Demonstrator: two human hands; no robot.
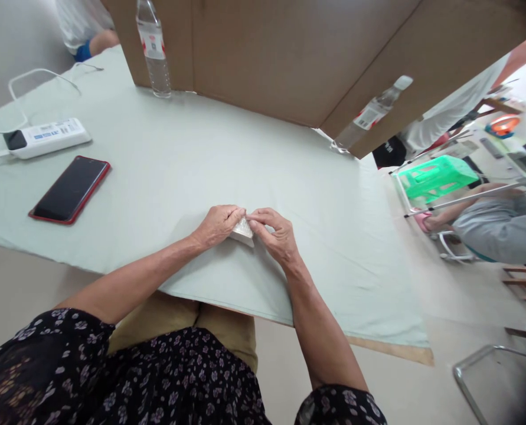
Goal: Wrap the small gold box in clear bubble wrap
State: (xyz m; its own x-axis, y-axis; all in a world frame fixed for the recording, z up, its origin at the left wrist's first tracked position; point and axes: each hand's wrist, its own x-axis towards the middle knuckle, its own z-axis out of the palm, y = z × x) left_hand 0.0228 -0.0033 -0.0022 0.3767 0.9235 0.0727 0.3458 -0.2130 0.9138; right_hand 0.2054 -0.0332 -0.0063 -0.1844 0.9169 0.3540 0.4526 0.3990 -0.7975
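Note:
A small whitish, boxy packet (244,231) with a shiny, crinkled-looking top is held just above or on the pale green tablecloth, near the table's front edge. My left hand (219,225) wraps round its left side, fingers closed and thumb on top. At its upper right corner, my right hand (275,232) pinches with thumb and index finger. Both hands hide much of the packet, and its exact kind is too small to tell.
A phone (71,189) in a red case and a white power strip (48,138) with cables lie at left. A cardboard screen (254,59) stands behind, with one clear bottle (153,50) upright and another bottle (373,115) at right. A seated person (497,227) is beyond.

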